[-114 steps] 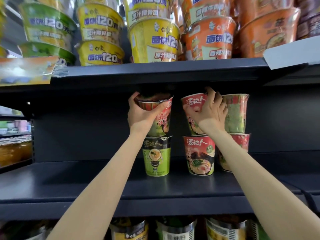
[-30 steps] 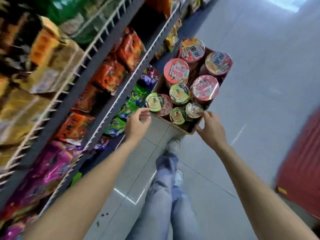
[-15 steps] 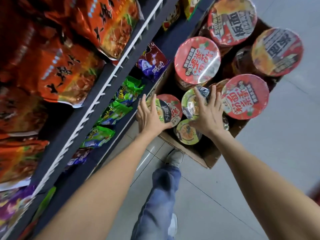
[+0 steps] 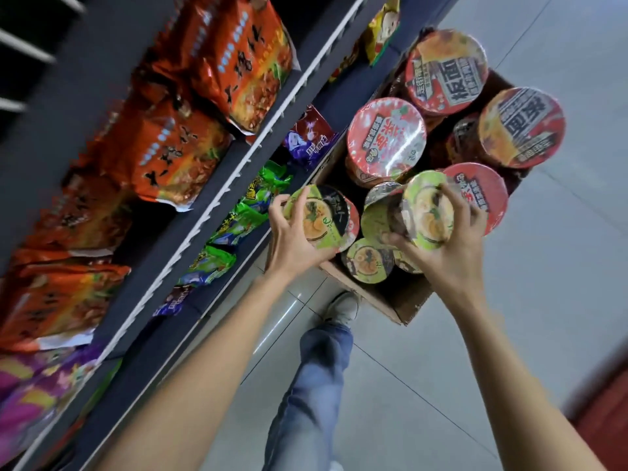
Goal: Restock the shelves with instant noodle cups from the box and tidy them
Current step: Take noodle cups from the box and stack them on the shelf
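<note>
A cardboard box [image 4: 404, 302] on the floor holds several noodle cups with foil lids. My left hand [image 4: 292, 239] is shut on a small green cup [image 4: 317, 220], lifted above the box's near left corner. My right hand [image 4: 448, 246] grips another small green cup [image 4: 426, 210], tilted, above the box's near side. More small green cups [image 4: 368, 260] remain low in the box. Large red-lidded bowls [image 4: 385, 137] fill the far part of the box.
Dark shelves [image 4: 217, 195] run along the left with orange noodle packs [image 4: 163, 147] and green packets [image 4: 244, 212]. My leg in blue jeans [image 4: 312, 379] and a white shoe [image 4: 341, 305] stand beside the box on grey floor tiles.
Both hands, which lay open on cups in the box half a second ago, have closed around a small green cup each and raised them.
</note>
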